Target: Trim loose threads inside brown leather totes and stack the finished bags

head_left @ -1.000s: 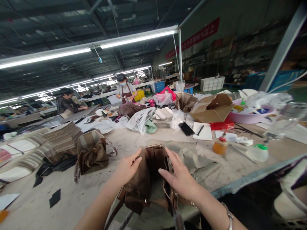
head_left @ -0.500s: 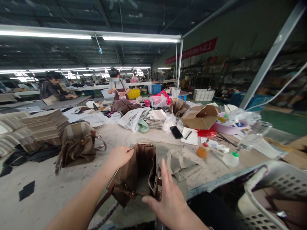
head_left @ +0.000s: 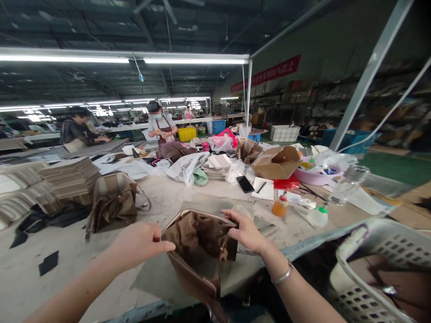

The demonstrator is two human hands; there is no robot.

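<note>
A brown handbag [head_left: 198, 251] stands open on the table edge in front of me, over a grey-green cloth [head_left: 158, 278]. My left hand [head_left: 138, 244] pinches the bag's left rim, fingers closed. Across the opening, my right hand [head_left: 245, 231] grips the right rim with curled fingers; a silver bangle sits on that wrist. The brown lining shows between the two hands.
A second brown handbag [head_left: 114, 202] stands to the left by stacks of card [head_left: 70, 177]. An orange bottle [head_left: 279, 207], white squeeze bottle [head_left: 316, 216], phone [head_left: 244, 184] and cardboard box [head_left: 276, 163] lie beyond. A white basket [head_left: 380, 269] is at right. Two people work at far tables.
My right hand has moved from the bag's near side up onto its right rim and closed on it. The bag mouth is pulled wider and tilted toward me.
</note>
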